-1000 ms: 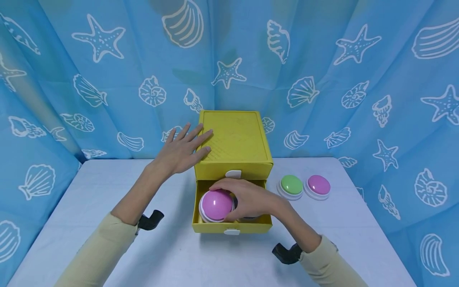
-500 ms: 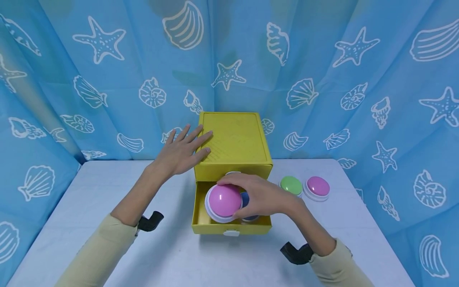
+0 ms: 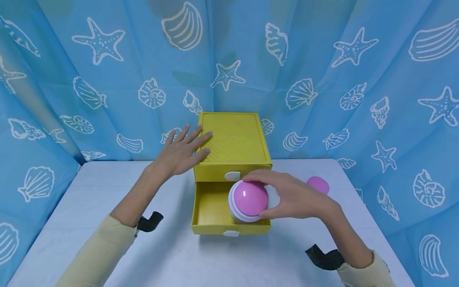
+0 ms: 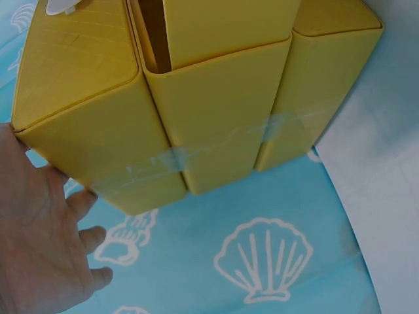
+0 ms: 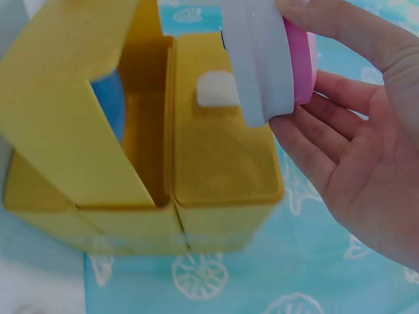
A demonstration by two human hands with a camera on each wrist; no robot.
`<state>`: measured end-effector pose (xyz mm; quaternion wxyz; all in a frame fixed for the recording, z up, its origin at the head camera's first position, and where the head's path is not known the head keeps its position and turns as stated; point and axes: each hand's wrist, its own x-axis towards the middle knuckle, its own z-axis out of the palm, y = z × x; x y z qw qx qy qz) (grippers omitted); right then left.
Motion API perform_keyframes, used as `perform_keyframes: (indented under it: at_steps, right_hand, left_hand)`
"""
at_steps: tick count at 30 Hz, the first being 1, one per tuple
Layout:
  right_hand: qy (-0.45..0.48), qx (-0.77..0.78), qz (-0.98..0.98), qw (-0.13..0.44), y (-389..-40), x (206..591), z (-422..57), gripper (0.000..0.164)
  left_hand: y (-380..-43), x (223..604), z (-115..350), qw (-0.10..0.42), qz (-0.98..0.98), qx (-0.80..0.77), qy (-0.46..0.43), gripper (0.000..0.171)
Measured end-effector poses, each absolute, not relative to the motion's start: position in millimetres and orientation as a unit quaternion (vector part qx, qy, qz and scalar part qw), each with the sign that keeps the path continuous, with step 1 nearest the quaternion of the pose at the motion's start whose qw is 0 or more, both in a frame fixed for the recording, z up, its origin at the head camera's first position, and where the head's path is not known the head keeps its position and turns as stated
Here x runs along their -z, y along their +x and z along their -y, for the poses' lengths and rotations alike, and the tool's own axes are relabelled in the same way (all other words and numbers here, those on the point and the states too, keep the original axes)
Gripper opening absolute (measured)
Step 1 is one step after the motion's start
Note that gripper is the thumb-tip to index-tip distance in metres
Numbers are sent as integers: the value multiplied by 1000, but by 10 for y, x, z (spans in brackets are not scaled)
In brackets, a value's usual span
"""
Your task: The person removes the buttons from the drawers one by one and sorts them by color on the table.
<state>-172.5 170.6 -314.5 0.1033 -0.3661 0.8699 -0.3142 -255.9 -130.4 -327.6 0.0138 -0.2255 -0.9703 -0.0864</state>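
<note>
Pink button (image 3: 251, 198), pinched in the right hand (image 3: 297, 196), is above the right edge of the pulled-out drawer (image 3: 211, 203). A loosened pinch could drop it there. The left hand (image 3: 179, 153) spreads at the left edge of the box (image 3: 236, 137).

Pink-domed white button (image 3: 250, 198), dome facing up, held above pulled-out drawer (image 3: 211, 205) of yellow box (image 3: 233, 137)

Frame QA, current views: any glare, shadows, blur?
Head: mostly sharp, small highlight on the held pink dome button, soft shadow on the white tabletop below the open drawer; left wrist: dim, slightly soft, faint sheen on the translucent strip across the yellow drawer cabinet; right wrist: white drawer handle blurred, right hand crisper.
</note>
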Motion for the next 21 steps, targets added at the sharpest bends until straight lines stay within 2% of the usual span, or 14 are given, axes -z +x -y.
perform_keyframes:
  at_steps: [4, 10, 21]
  right_hand:
    - [-342, 338, -870, 110, -1657, 3080, -1863, 71]
    - [-322, 346, -877, 87, -1587, 3063, -2105, 74]
    - [-273, 328, -900, 91, -1536, 3287, -2475, 77]
  left_hand:
    - [-2557, 3277, 1306, 15, 970, 90, -224, 62]
    - [-2555, 3270, 1305, 13, 971, 91, -222, 62]
    - [-2559, 3266, 1308, 12, 971, 93, -221, 63]
